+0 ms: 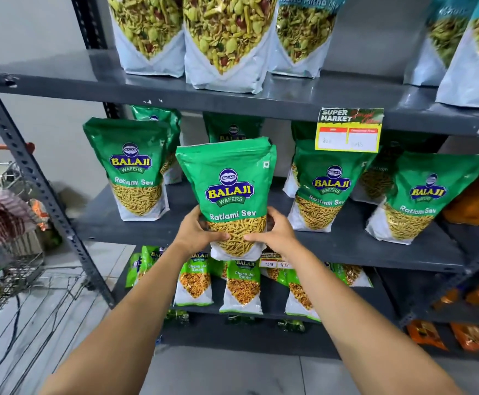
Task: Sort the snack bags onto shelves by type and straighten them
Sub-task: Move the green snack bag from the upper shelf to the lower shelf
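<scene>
At far left a wire cart (7, 238) holds mixed packets. On the middle shelf (360, 246), a Ratlami Sev bag (131, 169) stands upright. Next, the left hand (197, 233) and right hand (275, 233) are both closed around the lower sides of the held Ratlami Sev bag (229, 195), fingers wrapped, thumbs on its front. It stands upright before the shelf edge, long axis vertical, label facing the camera. Rightward stand two more matching bags (325, 189) beneath a price tag (349, 129).
</scene>
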{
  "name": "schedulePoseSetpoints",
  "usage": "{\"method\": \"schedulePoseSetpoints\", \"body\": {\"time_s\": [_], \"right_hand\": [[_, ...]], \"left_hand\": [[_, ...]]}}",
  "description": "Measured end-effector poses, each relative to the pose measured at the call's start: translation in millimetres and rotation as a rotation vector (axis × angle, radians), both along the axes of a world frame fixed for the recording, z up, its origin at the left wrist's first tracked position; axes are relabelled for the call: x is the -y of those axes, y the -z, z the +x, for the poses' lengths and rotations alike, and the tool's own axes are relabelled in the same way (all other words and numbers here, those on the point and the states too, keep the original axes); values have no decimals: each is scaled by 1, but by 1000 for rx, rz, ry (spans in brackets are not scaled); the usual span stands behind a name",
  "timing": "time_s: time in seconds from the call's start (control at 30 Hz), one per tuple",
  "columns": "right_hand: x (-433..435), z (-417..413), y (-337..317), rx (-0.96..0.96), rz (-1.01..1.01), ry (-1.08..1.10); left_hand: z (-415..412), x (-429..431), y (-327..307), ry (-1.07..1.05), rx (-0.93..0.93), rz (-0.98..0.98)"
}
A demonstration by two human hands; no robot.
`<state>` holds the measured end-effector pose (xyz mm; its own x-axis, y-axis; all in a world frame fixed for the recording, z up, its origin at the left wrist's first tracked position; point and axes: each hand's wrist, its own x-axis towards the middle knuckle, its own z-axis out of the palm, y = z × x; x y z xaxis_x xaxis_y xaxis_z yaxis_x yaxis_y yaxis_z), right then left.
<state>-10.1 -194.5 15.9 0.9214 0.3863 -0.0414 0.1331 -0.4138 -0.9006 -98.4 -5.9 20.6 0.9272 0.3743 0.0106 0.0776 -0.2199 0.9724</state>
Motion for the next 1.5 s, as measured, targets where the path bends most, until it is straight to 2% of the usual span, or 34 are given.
{"method": "schedulePoseSetpoints", "body": {"time_s": [0.23,0.6,0.73,0.87,1.03,1.23,1.5], "right_hand": [[-24,45,14,-1,34,23],[-51,102,31,2,47,-68],[-46,103,36,11,64,-75],[-42,99,43,-1,61,-38],[-42,93,50,-46,-15,-41],[-45,93,49,5,-79,-36],[-37,98,43,-9,-93,-119]], "left_hand": [[47,-21,-1,0,-17,65],[93,-45,15,-33,31,89],[97,-48,23,-5,33,117],[90,-56,38,78,-63,259],[93,-50,51,7,-104,227],[96,-56,54,5,-101,214],[98,-53,54,-18,-106,251]]}}
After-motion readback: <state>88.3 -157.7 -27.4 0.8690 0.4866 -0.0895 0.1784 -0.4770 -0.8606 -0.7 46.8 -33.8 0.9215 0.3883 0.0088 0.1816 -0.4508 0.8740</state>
